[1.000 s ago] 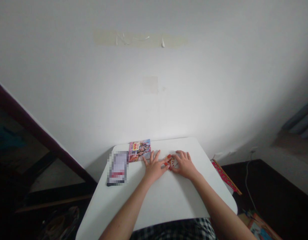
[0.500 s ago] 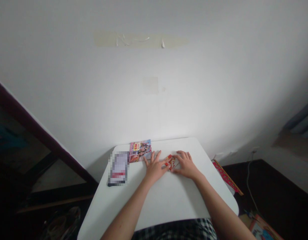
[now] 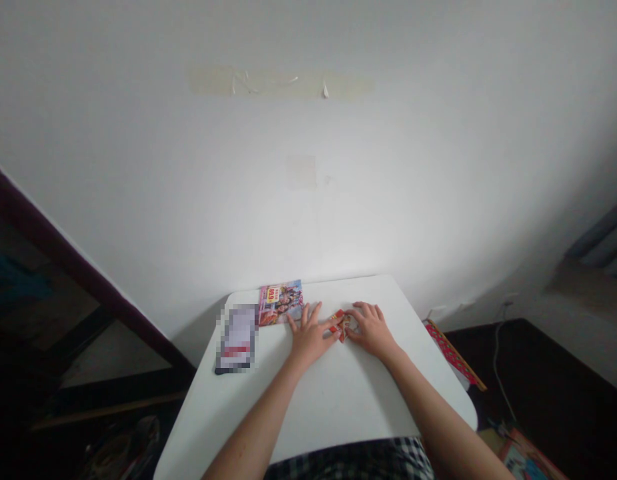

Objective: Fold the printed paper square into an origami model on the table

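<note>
A small piece of folded paper, printed in red, white and brown, lies on the white table between my hands. On its left side, my left hand has its fingers spread flat, the index finger and thumb touching the paper. At the right edge, my right hand bends its fingers and thumb around the paper's corner, covering part of it. A colourful printed leaflet sits just beyond my left fingertips.
A phone-like object, blurred by pixels, rests at the table's left side. The white wall stands behind the table. To the right are a red patterned item and a cable.
My right thumb and fingers have shifted slightly left, bringing the paper's right corner inward. My left hand stays in place.
</note>
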Demonstrator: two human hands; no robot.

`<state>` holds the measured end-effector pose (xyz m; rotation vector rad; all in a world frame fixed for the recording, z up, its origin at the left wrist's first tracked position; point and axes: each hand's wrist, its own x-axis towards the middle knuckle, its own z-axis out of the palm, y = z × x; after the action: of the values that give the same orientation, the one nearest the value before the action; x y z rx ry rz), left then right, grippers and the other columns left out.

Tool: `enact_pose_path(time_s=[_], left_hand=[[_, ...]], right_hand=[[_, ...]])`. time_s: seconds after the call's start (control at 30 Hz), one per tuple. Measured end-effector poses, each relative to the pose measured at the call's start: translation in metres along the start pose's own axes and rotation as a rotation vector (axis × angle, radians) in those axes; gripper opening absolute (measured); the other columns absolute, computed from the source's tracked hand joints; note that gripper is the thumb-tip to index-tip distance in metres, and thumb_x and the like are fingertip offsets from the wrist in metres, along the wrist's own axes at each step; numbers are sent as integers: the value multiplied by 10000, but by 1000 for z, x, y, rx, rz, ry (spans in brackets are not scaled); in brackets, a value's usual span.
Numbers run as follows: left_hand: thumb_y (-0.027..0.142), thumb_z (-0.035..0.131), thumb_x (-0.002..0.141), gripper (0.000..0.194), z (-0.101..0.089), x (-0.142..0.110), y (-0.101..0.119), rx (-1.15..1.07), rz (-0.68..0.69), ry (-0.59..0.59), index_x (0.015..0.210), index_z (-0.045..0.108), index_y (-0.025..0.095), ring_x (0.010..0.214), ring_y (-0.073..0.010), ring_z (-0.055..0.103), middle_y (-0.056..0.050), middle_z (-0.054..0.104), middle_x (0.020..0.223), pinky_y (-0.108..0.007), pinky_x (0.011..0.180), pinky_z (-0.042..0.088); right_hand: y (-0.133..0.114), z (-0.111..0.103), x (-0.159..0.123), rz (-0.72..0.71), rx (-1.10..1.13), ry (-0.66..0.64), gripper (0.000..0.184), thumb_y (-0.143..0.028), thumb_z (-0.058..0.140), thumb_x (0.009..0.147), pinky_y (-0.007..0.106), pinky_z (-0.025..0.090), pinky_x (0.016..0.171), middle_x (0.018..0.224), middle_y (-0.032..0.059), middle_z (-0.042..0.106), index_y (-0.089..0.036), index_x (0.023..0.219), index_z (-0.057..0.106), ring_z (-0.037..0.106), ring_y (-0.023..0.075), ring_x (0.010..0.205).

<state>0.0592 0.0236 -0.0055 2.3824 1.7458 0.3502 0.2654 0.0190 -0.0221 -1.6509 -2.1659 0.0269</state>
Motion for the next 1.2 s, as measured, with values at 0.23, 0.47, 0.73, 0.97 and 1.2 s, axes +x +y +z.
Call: enact_pose_path(time_s=[0.23,0.47,0.73,0.97,1.2], left_hand=[[653,522,857,434,2,0,0,5,-2,16,1290,526,615,1518,-376,150,54,292,1631,-776,1106,-56],[659,515,858,451,-1,0,2,5,-14,-5,1306,515,607,1520,-370,143,53,284,1635,-758,1114,-76],[657,507,866,422,1,0,0,-22,8,4,1284,535,611,1518,-371,152,43,299,1629,-789,1095,-52],[624,545,862,415,6,1,-3,-30,25,49,1277,536,621,1510,-384,173,51,332,1613,-794,1094,-55],[622,551,857,406,9,2,-5,-42,30,53,1262,562,606,1507,-382,181,50,333,1612,-786,1097,-65]], right_hand=[[1,-2,-1,-21,13,-15,523,-502,659,825,547,247,1159,1403,105,501,-302,1301,573,438,281,1315],[1,-2,-2,-32,16,-20,613,-588,671,785,563,239,1158,1408,115,499,-304,1317,562,419,300,1337],[7,-3,-1,-53,71,-33,693,-640,692,743,568,235,1162,1409,119,502,-298,1332,564,411,308,1347],[8,-3,-1,-53,84,3,558,-576,678,798,557,275,1140,1373,104,538,-315,1285,602,453,294,1308],[5,3,2,-26,51,84,347,-395,688,825,502,329,1106,1299,87,598,-284,1154,672,522,271,1213]])
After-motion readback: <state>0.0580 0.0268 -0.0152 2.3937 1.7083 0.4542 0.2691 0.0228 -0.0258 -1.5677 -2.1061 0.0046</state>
